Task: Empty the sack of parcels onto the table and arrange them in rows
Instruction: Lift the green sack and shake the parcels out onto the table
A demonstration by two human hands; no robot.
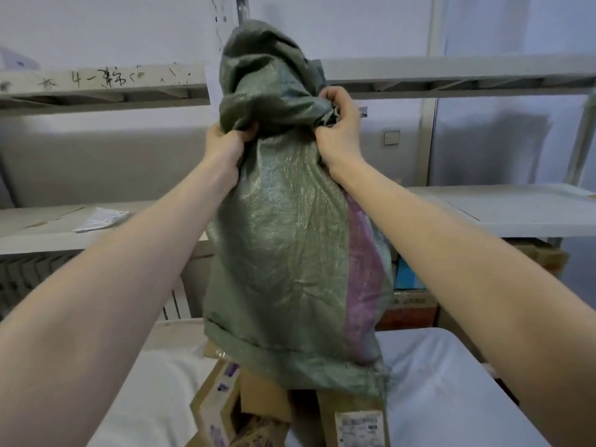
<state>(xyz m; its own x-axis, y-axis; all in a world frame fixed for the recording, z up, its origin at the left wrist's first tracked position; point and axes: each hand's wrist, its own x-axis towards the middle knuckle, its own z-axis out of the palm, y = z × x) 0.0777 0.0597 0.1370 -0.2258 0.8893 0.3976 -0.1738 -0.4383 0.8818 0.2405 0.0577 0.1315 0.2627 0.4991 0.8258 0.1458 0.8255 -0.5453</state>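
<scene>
Sack (290, 240) upended over parcels (216, 404), L hand (225, 141) & R hand (338, 137) each gripping its bunched top.

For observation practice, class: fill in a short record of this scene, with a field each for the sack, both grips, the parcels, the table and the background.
sack: green woven, purple stripe, held up inverted, open mouth down over the parcels
left grip: clutches bunched fabric at the sack's upper left
right grip: clutches bunched fabric at the upper right
parcels: cardboard boxes heaped under the mouth, not in rows
table: white covered surface
background: pale shelving behind the sack
</scene>
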